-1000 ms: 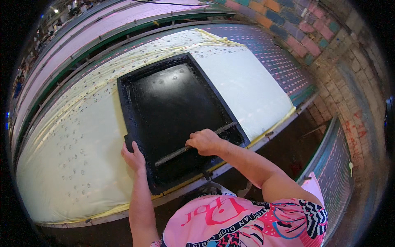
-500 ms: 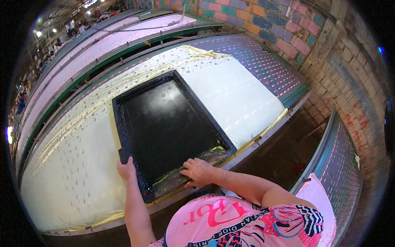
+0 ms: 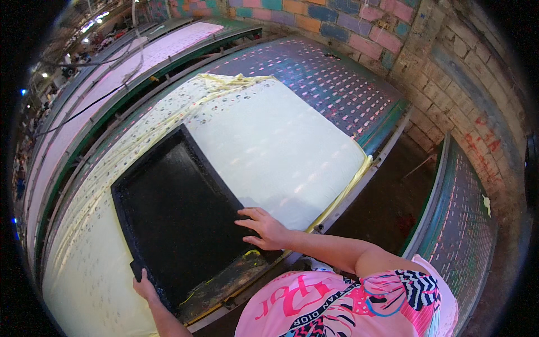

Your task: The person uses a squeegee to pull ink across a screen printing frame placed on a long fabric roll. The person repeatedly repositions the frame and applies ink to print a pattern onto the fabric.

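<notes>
A black rectangular screen frame (image 3: 168, 202) with a dark inner surface lies over pale cream fabric (image 3: 281, 157) on a long table. My left hand (image 3: 143, 283) is closed on a dark tab at the frame's near left side. My right hand (image 3: 261, 230) has its fingers spread at the frame's right edge, fingertips touching or just over it. Yellow smears mark the frame's near end, where any separate bar cannot be made out. The fabric has small scattered prints and a bunched, wrinkled far edge.
Long parallel tables (image 3: 179, 39), some with pink cloth, stretch across the left and back. Another printed table board (image 3: 460, 219) stands at the right, across a dark gap. A multicoloured block wall (image 3: 365, 45) borders the back and right. Cables hang over the left tables.
The frame has shifted left and toward me, showing more fabric to its right. My right hand has left the bar it gripped and moved up to the frame's right edge. The view has shifted.
</notes>
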A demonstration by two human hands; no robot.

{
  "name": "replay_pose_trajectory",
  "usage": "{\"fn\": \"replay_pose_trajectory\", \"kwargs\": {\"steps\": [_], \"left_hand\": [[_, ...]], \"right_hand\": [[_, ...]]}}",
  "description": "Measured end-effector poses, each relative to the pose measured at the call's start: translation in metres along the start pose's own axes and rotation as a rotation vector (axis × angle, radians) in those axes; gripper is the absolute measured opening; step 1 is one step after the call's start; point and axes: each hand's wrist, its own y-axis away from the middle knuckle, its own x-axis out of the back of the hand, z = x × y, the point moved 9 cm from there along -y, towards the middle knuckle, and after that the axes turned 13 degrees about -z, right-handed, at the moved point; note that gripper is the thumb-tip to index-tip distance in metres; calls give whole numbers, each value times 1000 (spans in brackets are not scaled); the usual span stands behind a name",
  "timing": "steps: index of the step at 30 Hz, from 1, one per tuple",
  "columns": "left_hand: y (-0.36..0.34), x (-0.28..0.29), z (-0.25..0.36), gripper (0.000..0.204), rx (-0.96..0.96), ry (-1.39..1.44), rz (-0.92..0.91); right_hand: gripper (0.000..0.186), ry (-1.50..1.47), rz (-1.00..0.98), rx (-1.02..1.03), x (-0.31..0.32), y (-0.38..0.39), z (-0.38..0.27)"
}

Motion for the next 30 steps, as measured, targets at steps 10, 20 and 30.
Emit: {"fn": "replay_pose_trajectory", "kwargs": {"steps": [10, 20, 30], "left_hand": [[-4, 1, -3, 40, 21, 77, -106], [0, -2, -4, 35, -26, 172, -116], [-12, -5, -13, 43, -47, 245, -176]], "right_hand": [[68, -382, 89, -111, -33, -19, 64], [37, -903, 459, -242, -47, 4, 109], [47, -1005, 346, -219, -14, -18, 68]]}}
